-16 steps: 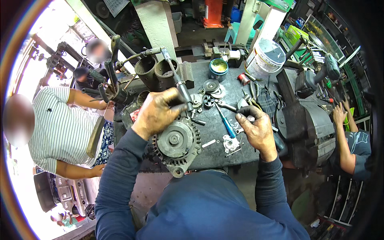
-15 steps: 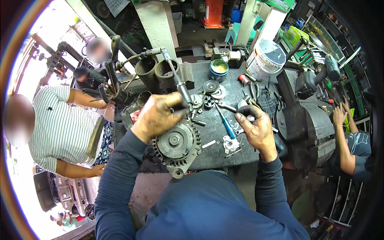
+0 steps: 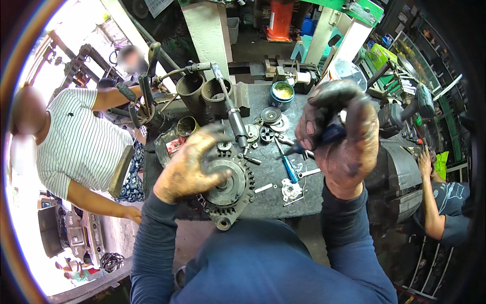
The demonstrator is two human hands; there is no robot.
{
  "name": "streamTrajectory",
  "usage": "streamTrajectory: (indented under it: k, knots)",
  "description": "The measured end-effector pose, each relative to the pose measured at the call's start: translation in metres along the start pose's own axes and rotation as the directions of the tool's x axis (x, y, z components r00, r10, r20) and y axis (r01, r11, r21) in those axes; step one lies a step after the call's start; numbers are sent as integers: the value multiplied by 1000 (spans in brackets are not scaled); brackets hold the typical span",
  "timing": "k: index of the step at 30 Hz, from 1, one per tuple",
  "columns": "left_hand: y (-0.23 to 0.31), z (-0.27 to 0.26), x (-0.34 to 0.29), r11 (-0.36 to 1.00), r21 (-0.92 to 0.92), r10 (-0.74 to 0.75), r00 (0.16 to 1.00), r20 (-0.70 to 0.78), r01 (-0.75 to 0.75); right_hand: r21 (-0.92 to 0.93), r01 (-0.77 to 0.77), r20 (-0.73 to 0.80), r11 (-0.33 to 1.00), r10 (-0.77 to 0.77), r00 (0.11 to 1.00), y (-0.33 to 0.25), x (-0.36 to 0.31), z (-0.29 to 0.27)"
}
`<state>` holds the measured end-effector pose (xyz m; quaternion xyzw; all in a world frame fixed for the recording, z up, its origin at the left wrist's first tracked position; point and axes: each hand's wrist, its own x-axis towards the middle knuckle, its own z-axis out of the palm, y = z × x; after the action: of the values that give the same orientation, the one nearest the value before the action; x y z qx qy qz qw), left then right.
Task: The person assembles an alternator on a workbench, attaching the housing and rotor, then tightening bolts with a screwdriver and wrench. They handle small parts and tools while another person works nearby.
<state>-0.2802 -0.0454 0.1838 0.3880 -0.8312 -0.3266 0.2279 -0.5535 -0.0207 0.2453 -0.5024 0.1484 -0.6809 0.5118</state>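
Observation:
My left hand [image 3: 190,169] is open, its fingers spread over the left side of an alternator housing [image 3: 224,195] with a finned rim and a round centre. My right hand [image 3: 349,147], dark with grease, is raised close to the view, its fingers curled round a dark, bluish object [image 3: 334,133]. Its kind is hidden by the fingers and by blur. Below and left of that hand, a blue-handled screwdriver [image 3: 290,169] lies on the dark workbench [image 3: 253,205]. Beside it sits a small pale metal bracket [image 3: 291,188].
At the back stand metal cylinders [image 3: 190,90], a tub of yellowish grease [image 3: 282,92] and a white bucket [image 3: 349,73]. A ratchet-like tool [image 3: 236,121] leans near the alternator. A person in a striped shirt [image 3: 83,139] is at the left; another person's arm [image 3: 430,187] shows right.
My right hand has risen toward the view and turned its palm up. My left hand has lowered toward the alternator, and its fingers have opened out.

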Motion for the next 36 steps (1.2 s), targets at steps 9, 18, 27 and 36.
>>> streamTrajectory:
  k: [9, 18, 27, 36]
  knots:
    - [-3, 23, -6, 984, 168, 46, 997, 67, -56, -152, 49, 113, 987, -32, 993, 49, 18, 44]
    - [2, 22, -5, 986, 166, -10, 998, 65, -1, -144, -47, 56, 988, 55, 997, 59, 16, 38]
    - [-7, 24, -8, 997, 78, -20, 998, 59, 15, -808, 260, 286, 529, -32, 958, 51, 20, 45]
    - [12, 10, 1, 754, -653, -93, 975, -200, -63, -915, 373, 401, 151, 249, 882, 4, 24, 43]
